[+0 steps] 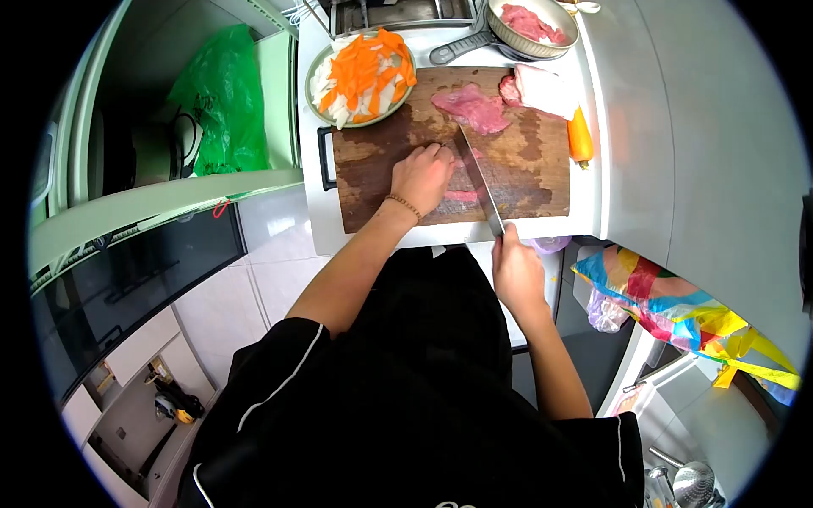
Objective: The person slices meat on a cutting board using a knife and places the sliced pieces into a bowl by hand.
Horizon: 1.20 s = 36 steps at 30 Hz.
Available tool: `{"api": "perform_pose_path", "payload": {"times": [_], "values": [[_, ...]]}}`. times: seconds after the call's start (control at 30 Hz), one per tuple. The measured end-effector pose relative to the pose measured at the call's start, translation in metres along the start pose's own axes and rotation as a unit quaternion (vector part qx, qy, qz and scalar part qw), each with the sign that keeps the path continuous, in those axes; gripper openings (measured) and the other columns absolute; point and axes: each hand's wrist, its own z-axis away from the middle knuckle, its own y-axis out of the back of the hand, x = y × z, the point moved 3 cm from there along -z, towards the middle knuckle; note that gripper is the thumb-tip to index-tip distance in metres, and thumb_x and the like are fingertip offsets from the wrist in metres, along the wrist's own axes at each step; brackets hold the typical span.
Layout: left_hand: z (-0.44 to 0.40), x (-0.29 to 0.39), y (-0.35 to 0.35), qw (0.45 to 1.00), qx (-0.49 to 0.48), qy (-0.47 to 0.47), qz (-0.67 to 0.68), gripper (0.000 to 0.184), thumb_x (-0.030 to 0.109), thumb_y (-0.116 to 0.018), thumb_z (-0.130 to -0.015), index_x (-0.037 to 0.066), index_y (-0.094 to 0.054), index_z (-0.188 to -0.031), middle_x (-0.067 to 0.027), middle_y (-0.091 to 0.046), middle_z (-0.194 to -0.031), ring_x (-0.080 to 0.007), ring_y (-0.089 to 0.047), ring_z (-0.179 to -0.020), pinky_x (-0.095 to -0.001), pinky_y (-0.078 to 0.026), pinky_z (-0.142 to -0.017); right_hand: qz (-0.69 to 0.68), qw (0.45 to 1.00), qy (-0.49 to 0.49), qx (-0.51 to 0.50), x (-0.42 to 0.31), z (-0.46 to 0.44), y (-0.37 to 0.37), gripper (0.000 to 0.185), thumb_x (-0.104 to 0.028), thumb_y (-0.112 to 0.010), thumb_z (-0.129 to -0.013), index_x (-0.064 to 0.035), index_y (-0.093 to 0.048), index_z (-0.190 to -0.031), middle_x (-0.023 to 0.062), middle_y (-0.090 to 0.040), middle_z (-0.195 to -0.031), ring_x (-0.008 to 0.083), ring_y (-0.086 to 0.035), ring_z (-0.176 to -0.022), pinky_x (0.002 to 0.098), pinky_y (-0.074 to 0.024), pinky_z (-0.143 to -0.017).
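Observation:
My right hand (517,269) grips the handle of a long knife (481,182), whose blade lies across the wooden cutting board (373,161). Just left of the blade, my left hand (423,176) is closed with its fingertips on a piece of meat, mostly hidden by the fingers. Thin meat strips (461,196) show beside the blade. Beyond the knife tip lies a larger pink slab of meat (474,108). Another piece of meat with pale fat (542,91) rests at the board's back right corner.
A bowl of orange and white slices (362,78) overlaps the board's back left. A pan with meat (533,27) stands behind the board, its handle pointing left. A carrot (579,138) lies to the right. A green bag (224,102) is at the left.

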Motion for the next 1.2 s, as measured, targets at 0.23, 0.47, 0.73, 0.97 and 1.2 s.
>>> {"api": "perform_pose_path", "payload": {"times": [0.23, 0.47, 0.73, 0.97, 1.2], "values": [[-0.009, -0.012, 0.007, 0.992, 0.034, 0.122, 0.003, 0.022, 0.028, -0.062, -0.101, 0.007, -0.067, -0.097, -0.0170, -0.074, -0.093, -0.0396, -0.072, -0.087, -0.0533, -0.058, -0.072, 0.067, 0.997, -0.011, -0.020, 0.041, 0.064, 0.013, 0.015, -0.018, -0.054, -0.103, -0.0037, -0.053, -0.106, 0.0239, -0.069, -0.071, 0.0481, -0.069, -0.070, 0.0595, -0.0540, -0.064], [0.006, -0.023, 0.034, 0.995, 0.056, 0.078, 0.019, 0.020, 0.028, -0.060, -0.103, 0.013, -0.072, -0.108, -0.0142, -0.074, -0.093, -0.0382, -0.072, -0.087, -0.0498, -0.058, -0.073, 0.022, 0.999, 0.016, 0.039, 0.054, 0.080, 0.033, 0.014, -0.015, -0.061, -0.101, -0.0015, -0.056, -0.103, 0.0228, -0.066, -0.068, 0.0453, -0.068, -0.065, 0.0565, -0.0529, -0.060], [0.038, -0.002, 0.007, 0.980, 0.021, -0.174, 0.099, 0.014, 0.012, -0.074, -0.088, 0.008, -0.072, -0.102, -0.0081, -0.067, -0.102, -0.0299, -0.064, -0.099, -0.0406, -0.055, -0.087, -0.063, 0.997, -0.004, 0.049, -0.001, 0.073, -0.016, 0.016, -0.013, -0.061, -0.101, 0.0016, -0.057, -0.108, 0.0230, -0.066, -0.066, 0.0454, -0.067, -0.062, 0.0543, -0.0534, -0.059], [0.043, 0.003, -0.014, 0.973, 0.013, -0.179, 0.145, 0.013, 0.000, -0.072, -0.086, 0.003, -0.063, -0.096, -0.0135, -0.066, -0.098, -0.0338, -0.062, -0.093, -0.0437, -0.054, -0.084, -0.078, 0.995, -0.037, 0.057, -0.015, 0.070, -0.042, 0.019, -0.013, -0.059, -0.102, 0.0042, -0.056, -0.109, 0.0250, -0.066, -0.067, 0.0478, -0.067, -0.065, 0.0566, -0.0524, -0.060], [0.051, -0.001, -0.007, 0.977, -0.014, -0.149, 0.154, 0.024, -0.003, -0.072, -0.085, 0.002, -0.057, -0.103, -0.0155, -0.065, -0.095, -0.0343, -0.065, -0.093, -0.0442, -0.054, -0.083, -0.078, 0.994, -0.047, 0.063, -0.026, 0.015, -0.052, 0.017, -0.017, -0.056, -0.103, -0.0016, -0.055, -0.110, 0.0264, -0.070, -0.075, 0.0500, -0.069, -0.072, 0.0591, -0.0549, -0.066]]}}
